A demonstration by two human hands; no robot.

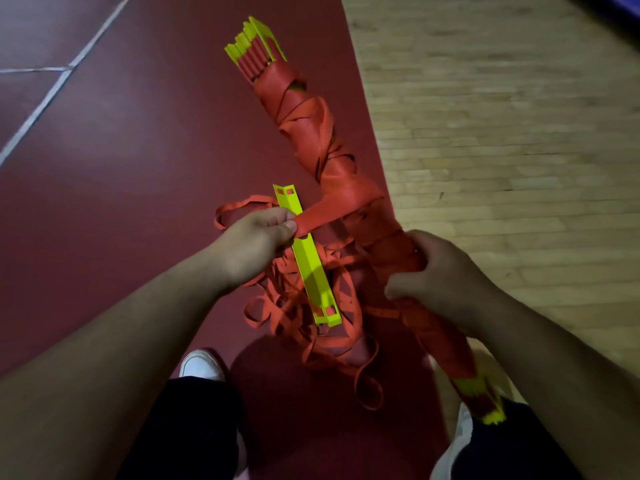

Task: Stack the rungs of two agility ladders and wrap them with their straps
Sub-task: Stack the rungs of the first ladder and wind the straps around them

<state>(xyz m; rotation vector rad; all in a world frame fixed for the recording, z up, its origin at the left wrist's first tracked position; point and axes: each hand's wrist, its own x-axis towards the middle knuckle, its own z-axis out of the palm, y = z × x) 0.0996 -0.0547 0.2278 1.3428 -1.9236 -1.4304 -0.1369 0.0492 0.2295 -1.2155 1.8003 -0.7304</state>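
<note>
**Inspector:** Over the red mat [121,188], head view, the only one supplied. Rung bundle [332,157] held aslant, its far end raised away from the person and its near end down by the right shoe [457,438]. Strap [318,216] wound along most of its length; yellow rung ends show at both tips.

**Assistant:** And the hands?

**Inspector:** Right hand [440,282] is closed around the bundle's lower part, fingers curled over the wraps. I judge it is there to steady the stack and pin the turns already laid. Left hand [256,240] pinches the strap's free run between thumb and fingers, pulled out sideways from the bundle and looking taut, presumably to keep tension for the next turn.

**Assistant:** That loose rung?

**Inspector:** One yellow rung [308,258] hangs apart from the bundle, just behind the left hand's pinch, with a tangle of slack strap [311,327] hanging beneath it. Whether the left fingers also touch it, I cannot tell.

**Assistant:** Progress?

**Inspector:** Wrapping well advanced, in my judgement, but unfinished: that rung and the slack remain outside the bundle.
</note>
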